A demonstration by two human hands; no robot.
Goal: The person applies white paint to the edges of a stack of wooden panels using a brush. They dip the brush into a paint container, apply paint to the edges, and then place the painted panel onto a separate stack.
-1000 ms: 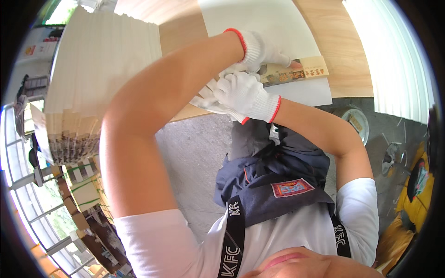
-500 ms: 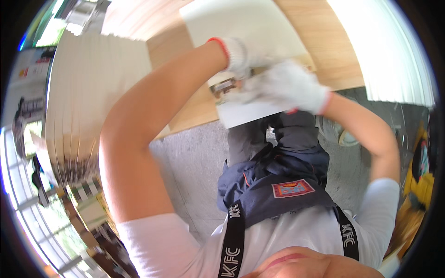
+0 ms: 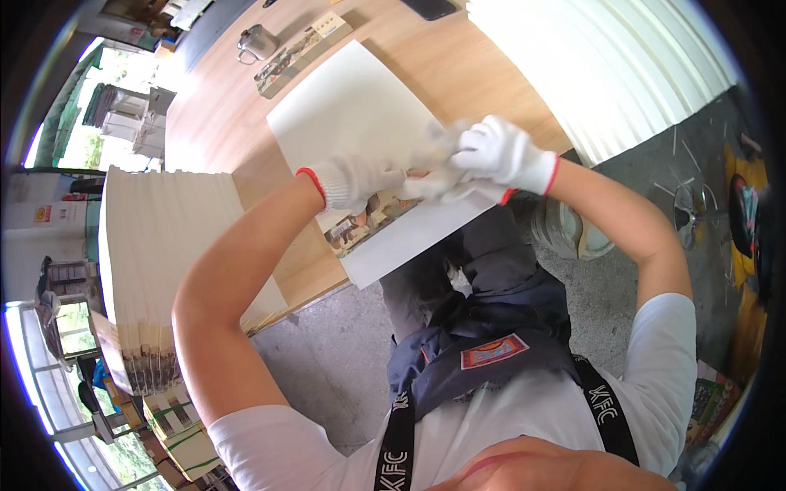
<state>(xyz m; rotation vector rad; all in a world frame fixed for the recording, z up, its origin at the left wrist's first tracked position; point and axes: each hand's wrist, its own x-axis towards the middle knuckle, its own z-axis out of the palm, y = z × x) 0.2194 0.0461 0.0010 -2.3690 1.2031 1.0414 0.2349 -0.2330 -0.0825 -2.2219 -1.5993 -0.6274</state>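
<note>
A white sheet [image 3: 352, 98] lies slantwise on the wooden table, its near end jutting past the table edge toward my lap. Across its near part runs a printed strip [image 3: 360, 227] with dark pictures, partly covered by my hands. My left hand [image 3: 356, 184], in a white knitted glove with a red cuff, rests over the strip; motion smears its fingers. My right hand [image 3: 503, 155], gloved alike, has its fingers curled in above the sheet's right side. Something pale and blurred shows between the two hands, and what the right fingers grip is hidden.
Tall stacks of white sheets stand left [image 3: 164, 262] and right [image 3: 606, 74] of me. Farther back on the table are a long printed box [image 3: 303, 56], a metal mug [image 3: 257, 42] and a dark phone [image 3: 430, 6]. Clear plastic-looking items lie on the grey floor at right.
The view has shifted, showing more of the table's far side. My hands have moved apart, the right one lifting with its fingers curled; more of the printed strip shows.
</note>
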